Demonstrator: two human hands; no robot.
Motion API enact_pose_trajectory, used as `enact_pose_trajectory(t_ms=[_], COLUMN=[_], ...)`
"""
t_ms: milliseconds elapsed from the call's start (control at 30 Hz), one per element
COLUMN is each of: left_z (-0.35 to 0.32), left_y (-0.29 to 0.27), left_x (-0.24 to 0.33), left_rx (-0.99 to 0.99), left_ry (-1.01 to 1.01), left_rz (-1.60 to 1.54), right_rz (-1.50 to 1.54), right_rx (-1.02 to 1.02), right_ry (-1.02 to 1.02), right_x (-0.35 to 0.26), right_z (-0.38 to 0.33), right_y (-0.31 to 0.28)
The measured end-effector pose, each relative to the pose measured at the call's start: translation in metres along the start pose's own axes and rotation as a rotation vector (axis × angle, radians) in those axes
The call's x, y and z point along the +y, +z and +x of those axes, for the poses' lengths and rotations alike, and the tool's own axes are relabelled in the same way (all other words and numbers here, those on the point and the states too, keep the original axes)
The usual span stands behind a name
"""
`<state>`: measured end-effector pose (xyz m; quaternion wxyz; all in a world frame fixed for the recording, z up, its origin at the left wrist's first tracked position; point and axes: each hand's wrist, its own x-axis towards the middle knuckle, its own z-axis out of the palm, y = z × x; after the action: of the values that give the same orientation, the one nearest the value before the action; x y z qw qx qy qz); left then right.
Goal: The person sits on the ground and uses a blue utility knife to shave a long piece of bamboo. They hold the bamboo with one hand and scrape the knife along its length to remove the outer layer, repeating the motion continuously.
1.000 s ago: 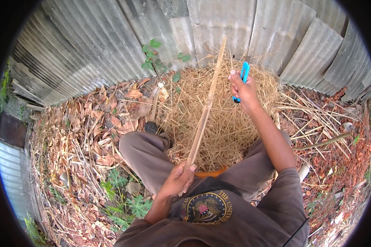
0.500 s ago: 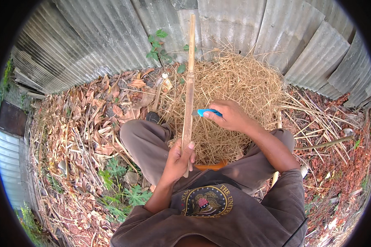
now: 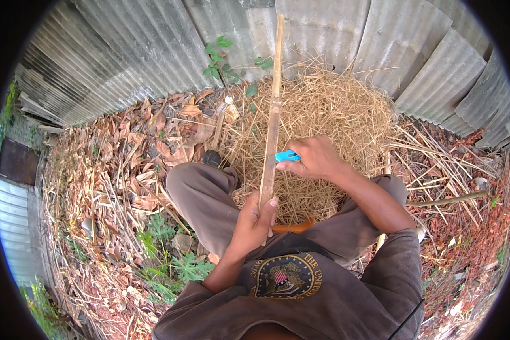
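A long split bamboo strip (image 3: 274,116) rises from my lap toward the metal fence, its top leaning slightly right. My left hand (image 3: 253,222) is closed around its lower end, thumb along the face. In my right hand (image 3: 317,157) is a blue utility knife (image 3: 288,156), fingers wrapped over the handle. Its blade meets the right side of the strip, above my left hand. Below the strip, between my bent legs, part of an orange object (image 3: 294,227) shows; most of it is hidden.
A heap of dry straw-like shavings (image 3: 340,107) lies before me, against the corrugated metal fence (image 3: 323,34). Dry leaves (image 3: 136,147) cover the ground at left, with green plants (image 3: 170,263) near my left knee. Thin sticks (image 3: 442,164) and a pole (image 3: 450,198) lie at right.
The bamboo strip has shifted right and its top now leans further right. The knife has moved slightly along it and turned. My left hand still holds the lower end.
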<state>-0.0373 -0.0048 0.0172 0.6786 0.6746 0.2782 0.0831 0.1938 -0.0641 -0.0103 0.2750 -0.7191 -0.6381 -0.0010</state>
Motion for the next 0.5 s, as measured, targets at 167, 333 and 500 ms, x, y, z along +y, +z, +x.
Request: enact_pose_trajectory(t_ms=[167, 333, 500], left_z=[-0.001, -0.004, -0.005], left_y=[-0.001, -0.003, -0.005], left_x=[-0.004, 0.001, -0.001], left_rx=[0.035, 0.015, -0.010], left_ry=[0.027, 0.035, 0.065], left_rz=[0.026, 0.117, 0.168], right_rz=[-0.053, -0.132, -0.212], right_rx=[-0.061, -0.040, 0.101], right_ry=[0.019, -0.023, -0.141], right_x=[0.001, 0.005, 0.022], right_z=[0.001, 0.003, 0.005], right_y=[0.001, 0.005, 0.013])
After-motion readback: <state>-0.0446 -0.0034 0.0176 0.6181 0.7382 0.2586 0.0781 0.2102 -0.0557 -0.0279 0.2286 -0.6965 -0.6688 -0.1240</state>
